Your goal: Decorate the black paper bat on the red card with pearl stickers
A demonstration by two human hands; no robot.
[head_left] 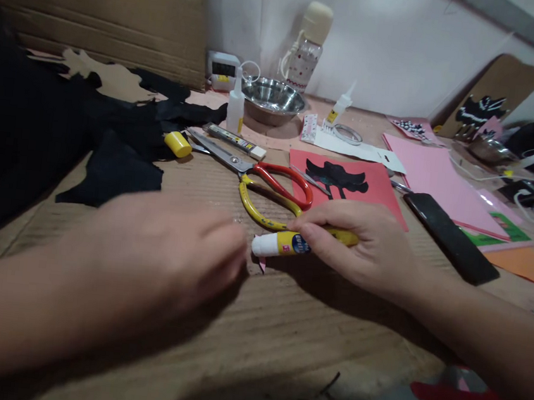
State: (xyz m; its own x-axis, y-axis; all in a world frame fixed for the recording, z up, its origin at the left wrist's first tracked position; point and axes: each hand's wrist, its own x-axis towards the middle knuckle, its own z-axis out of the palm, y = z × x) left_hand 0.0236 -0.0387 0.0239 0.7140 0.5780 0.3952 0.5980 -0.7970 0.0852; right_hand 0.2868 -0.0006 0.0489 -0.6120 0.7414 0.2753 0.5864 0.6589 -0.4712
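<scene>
On the near side of the metal-bladed scissors (243, 166), the right hand (367, 245) grips a smooth, cylindrical glue stick (286, 243); the left hand (161, 246) (blurred, so I cannot tell its grip) is near them, over the ridged surface (328, 346).

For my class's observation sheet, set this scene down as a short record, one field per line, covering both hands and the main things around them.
Left hand: blurred; contents of its grip, if any, unclear
Right hand: grip closed on a glue stick, white end toward the left hand
Scissors: red and yellow handles, lying beyond the glue stick
Yellow cap: near the scissors' blades
Red sheet: bears a black shape
Back: steel bowl, bottle with cream lid
</scene>
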